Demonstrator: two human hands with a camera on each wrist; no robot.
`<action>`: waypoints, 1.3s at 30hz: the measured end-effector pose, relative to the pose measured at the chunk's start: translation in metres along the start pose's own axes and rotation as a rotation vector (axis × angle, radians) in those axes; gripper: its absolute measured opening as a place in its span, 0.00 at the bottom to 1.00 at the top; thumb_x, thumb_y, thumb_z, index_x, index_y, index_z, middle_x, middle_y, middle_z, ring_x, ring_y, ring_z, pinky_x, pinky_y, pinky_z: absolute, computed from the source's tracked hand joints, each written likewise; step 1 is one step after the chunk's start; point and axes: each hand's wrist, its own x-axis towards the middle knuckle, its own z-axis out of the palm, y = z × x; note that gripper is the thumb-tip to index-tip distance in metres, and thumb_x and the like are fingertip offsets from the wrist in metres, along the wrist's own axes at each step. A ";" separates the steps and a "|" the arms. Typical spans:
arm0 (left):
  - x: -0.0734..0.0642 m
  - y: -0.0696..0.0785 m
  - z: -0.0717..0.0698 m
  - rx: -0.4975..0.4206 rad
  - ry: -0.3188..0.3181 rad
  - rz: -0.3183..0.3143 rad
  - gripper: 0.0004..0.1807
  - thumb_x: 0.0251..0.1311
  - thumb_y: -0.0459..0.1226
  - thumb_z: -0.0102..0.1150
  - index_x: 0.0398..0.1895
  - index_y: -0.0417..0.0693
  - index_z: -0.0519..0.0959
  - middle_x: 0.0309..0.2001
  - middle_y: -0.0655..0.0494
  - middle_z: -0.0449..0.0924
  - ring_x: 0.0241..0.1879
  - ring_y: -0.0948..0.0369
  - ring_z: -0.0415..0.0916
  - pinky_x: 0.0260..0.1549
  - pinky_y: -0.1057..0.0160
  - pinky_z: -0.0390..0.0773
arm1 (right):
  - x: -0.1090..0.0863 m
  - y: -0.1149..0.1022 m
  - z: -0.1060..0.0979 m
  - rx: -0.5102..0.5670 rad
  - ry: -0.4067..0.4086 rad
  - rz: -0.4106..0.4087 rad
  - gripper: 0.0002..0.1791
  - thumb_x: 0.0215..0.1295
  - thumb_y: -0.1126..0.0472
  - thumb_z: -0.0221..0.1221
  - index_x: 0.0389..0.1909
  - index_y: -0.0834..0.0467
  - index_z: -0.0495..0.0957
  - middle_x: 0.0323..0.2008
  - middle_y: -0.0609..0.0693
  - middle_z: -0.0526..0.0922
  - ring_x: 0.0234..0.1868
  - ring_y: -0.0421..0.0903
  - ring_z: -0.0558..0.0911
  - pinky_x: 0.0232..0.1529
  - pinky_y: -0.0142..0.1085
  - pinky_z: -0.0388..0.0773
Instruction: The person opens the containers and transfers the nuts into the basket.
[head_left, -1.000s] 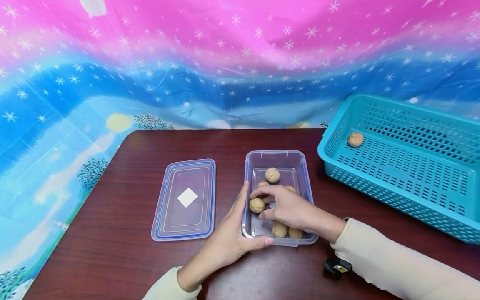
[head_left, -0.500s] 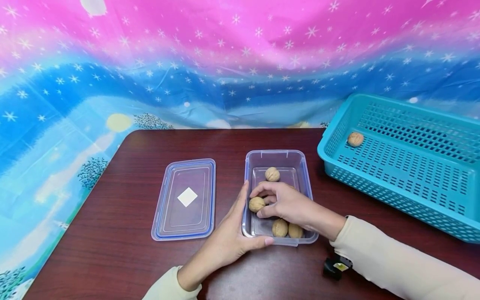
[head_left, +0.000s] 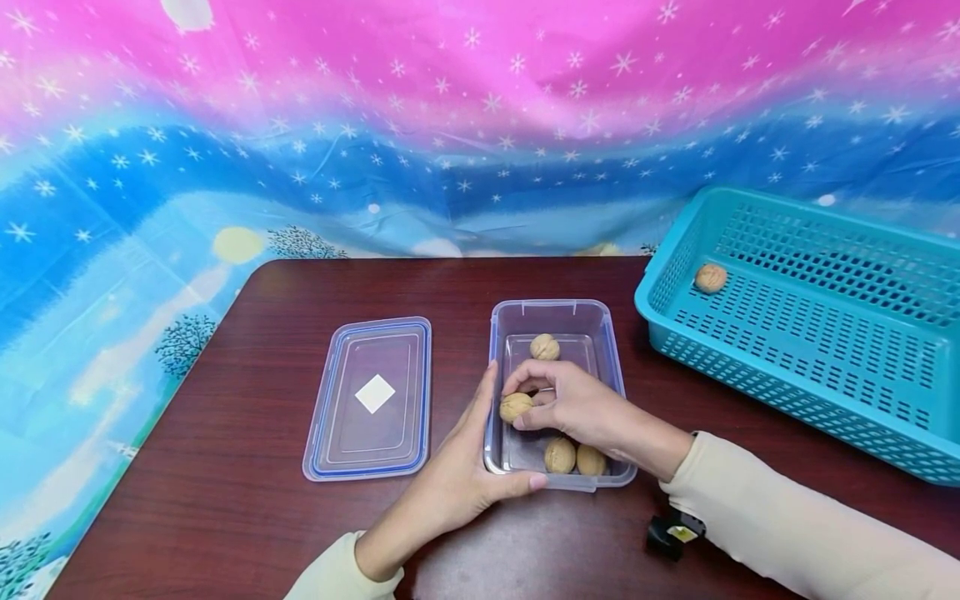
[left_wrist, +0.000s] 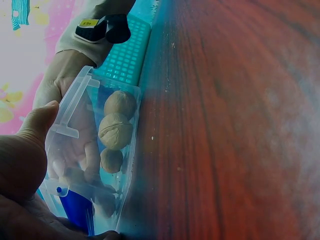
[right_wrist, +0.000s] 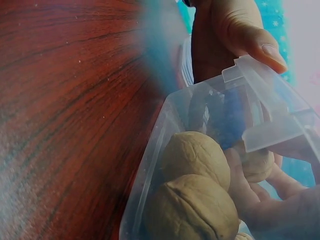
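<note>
Fingers of the right hand (head_left: pixel 573 408) are grasping a walnut (head_left: pixel 516 408), thumb and forefinger pinching it just beside the left wall of a clear plastic box (head_left: pixel 549 317). The left hand (head_left: pixel 467 482) is bracing that box at its near-left corner, its straight fingers pressing along the left wall and its thumb resting at the near rim. A second walnut (head_left: pixel 559 456) and a third walnut (head_left: pixel 591 460) are lying side by side along the near wall, toward its right corner; a fourth walnut (head_left: pixel 544 347) is lying nearer the far wall. Left of the box, a blue-edged lid (head_left: pixel 375 446) is lying flat, bearing a white label (head_left: pixel 374 394). Toward the far-right corner of the table (head_left: pixel 225 500), a turquoise basket (head_left: pixel 787 403) is holding another walnut (head_left: pixel 711 278) near its left end.
</note>
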 end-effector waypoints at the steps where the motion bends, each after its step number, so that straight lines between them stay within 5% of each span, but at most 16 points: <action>1: 0.000 0.000 0.000 0.001 0.000 0.000 0.72 0.51 0.53 0.81 0.86 0.70 0.33 0.86 0.62 0.37 0.82 0.59 0.47 0.79 0.45 0.54 | 0.000 0.000 0.000 0.001 0.001 -0.002 0.14 0.62 0.70 0.67 0.48 0.65 0.80 0.51 0.58 0.86 0.43 0.42 0.85 0.47 0.29 0.79; 12: 0.000 0.000 0.000 0.001 0.002 0.001 0.72 0.51 0.54 0.81 0.86 0.68 0.34 0.86 0.61 0.38 0.83 0.59 0.46 0.79 0.44 0.54 | -0.003 0.000 -0.003 -0.017 0.004 -0.001 0.17 0.59 0.72 0.65 0.51 0.66 0.83 0.53 0.58 0.84 0.39 0.40 0.83 0.45 0.29 0.80; 21: 0.001 -0.001 0.000 -0.006 0.001 -0.005 0.72 0.51 0.54 0.81 0.86 0.70 0.34 0.86 0.61 0.38 0.82 0.57 0.49 0.78 0.43 0.56 | -0.006 -0.005 -0.009 -0.012 0.005 0.015 0.19 0.59 0.73 0.65 0.53 0.66 0.84 0.40 0.53 0.88 0.38 0.41 0.83 0.44 0.32 0.83; 33: 0.001 -0.001 0.001 -0.001 0.008 0.011 0.73 0.50 0.53 0.82 0.86 0.70 0.33 0.86 0.63 0.37 0.83 0.58 0.47 0.79 0.44 0.54 | -0.010 -0.018 -0.024 0.024 -0.035 -0.061 0.19 0.65 0.74 0.62 0.57 0.71 0.79 0.53 0.60 0.82 0.45 0.42 0.84 0.51 0.34 0.85; 39: 0.001 -0.001 0.001 -0.006 0.009 0.010 0.73 0.49 0.53 0.82 0.86 0.72 0.33 0.86 0.63 0.37 0.82 0.59 0.47 0.78 0.44 0.54 | -0.014 -0.030 -0.036 -0.074 -0.013 -0.049 0.16 0.67 0.70 0.62 0.55 0.63 0.82 0.47 0.56 0.86 0.44 0.48 0.83 0.44 0.38 0.82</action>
